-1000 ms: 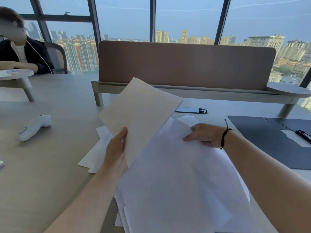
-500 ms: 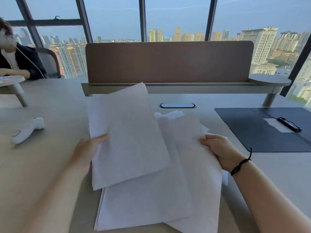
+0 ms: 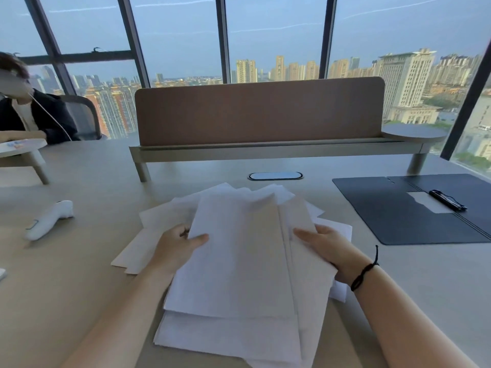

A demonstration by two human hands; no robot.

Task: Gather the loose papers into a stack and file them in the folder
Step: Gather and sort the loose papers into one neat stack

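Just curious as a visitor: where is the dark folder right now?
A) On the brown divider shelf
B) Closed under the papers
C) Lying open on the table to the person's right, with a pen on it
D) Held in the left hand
C: the folder lies open on the table at the right, a pen resting on it, apart from the papers.

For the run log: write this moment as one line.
phase: gathering | left hand: grips papers | right hand: grips papers | papers: uneven pile on table | folder: open, right of pile, pen on it
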